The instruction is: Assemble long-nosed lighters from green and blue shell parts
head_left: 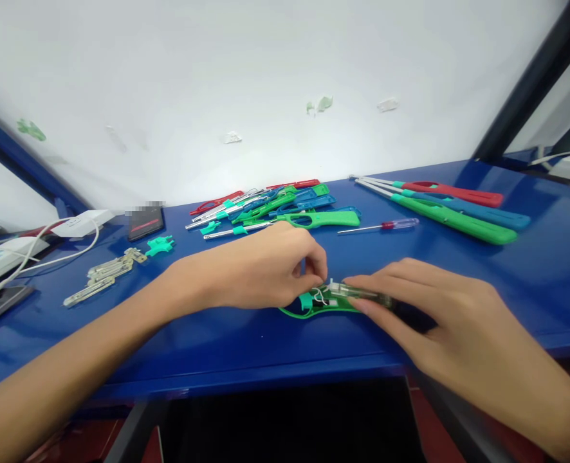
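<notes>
A green lighter half-shell (297,314) lies on the blue table between my hands, with a thin white wire (320,296), a teal part (306,301) and a small black part inside it. My right hand (439,308) grips a clear lighter fuel tank (362,292) between thumb and fingers, over the shell's right part. Its whitish valve end points left. At the shell's left part, my left hand (275,267) is closed in a pinch close to the valve end. Whatever sits between its fingertips is too small or hidden to name.
Behind my hands lies a pile of red, blue and green lighter shells with metal tubes (275,209). A screwdriver (394,224) and several long-necked lighters (463,209) lie right. Clear fuel tanks (104,276), teal pieces (160,245), a phone (146,222) and white cables are left.
</notes>
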Action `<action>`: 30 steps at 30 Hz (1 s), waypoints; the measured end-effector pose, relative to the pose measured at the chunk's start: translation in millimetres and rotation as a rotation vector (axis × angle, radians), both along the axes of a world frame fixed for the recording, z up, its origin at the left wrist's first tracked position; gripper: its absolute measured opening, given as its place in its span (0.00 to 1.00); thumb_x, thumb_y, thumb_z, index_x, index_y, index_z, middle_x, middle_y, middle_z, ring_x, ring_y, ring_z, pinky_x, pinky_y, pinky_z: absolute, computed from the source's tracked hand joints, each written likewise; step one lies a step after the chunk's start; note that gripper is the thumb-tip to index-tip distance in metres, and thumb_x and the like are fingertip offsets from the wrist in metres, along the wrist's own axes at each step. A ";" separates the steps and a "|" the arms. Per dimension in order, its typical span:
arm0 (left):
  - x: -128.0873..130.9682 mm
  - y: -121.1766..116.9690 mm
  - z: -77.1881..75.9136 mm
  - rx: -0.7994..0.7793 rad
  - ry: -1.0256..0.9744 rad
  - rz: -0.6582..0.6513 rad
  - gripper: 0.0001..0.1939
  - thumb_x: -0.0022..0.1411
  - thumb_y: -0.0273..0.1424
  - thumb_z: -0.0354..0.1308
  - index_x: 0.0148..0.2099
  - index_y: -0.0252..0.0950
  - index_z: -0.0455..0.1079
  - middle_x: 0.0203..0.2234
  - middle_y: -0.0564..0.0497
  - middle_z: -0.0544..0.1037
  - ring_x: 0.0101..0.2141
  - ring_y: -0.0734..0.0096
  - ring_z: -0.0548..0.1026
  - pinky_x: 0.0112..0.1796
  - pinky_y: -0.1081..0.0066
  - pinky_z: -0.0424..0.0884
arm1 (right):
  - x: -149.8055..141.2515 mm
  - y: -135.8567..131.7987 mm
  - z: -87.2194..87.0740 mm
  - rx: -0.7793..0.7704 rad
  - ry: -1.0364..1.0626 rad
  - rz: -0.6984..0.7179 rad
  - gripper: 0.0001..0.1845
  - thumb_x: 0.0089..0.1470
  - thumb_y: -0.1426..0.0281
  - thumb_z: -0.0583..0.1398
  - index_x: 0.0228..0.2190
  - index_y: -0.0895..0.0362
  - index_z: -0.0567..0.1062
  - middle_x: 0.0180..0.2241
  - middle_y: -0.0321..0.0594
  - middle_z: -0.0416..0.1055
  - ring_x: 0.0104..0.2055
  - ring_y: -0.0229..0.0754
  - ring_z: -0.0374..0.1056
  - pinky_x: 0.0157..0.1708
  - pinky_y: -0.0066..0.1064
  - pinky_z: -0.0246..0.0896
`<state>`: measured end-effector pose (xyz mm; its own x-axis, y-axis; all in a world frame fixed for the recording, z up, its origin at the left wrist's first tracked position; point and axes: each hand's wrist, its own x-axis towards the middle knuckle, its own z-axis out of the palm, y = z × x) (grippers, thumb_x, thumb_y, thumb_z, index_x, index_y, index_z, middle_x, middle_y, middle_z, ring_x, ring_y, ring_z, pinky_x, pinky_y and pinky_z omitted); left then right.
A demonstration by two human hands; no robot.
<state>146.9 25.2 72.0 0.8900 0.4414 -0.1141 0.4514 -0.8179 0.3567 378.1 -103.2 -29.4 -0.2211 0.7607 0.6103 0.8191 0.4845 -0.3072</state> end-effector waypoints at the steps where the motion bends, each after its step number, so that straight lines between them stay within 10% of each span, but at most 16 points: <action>1: -0.6 -0.6 -0.1 -0.001 -0.006 -0.002 0.12 0.73 0.22 0.63 0.46 0.39 0.87 0.39 0.51 0.91 0.37 0.67 0.87 0.35 0.69 0.75 | -0.1 -0.1 -0.1 0.000 0.000 0.002 0.15 0.80 0.59 0.61 0.53 0.48 0.88 0.44 0.39 0.88 0.40 0.48 0.85 0.42 0.41 0.79; 30: -16.1 -20.2 -9.9 0.102 -0.111 0.010 0.10 0.74 0.23 0.63 0.44 0.37 0.87 0.38 0.50 0.87 0.35 0.68 0.82 0.36 0.68 0.72 | 5.5 -3.0 9.7 -0.013 0.010 -0.002 0.14 0.78 0.59 0.63 0.52 0.44 0.89 0.48 0.39 0.90 0.44 0.52 0.87 0.44 0.43 0.81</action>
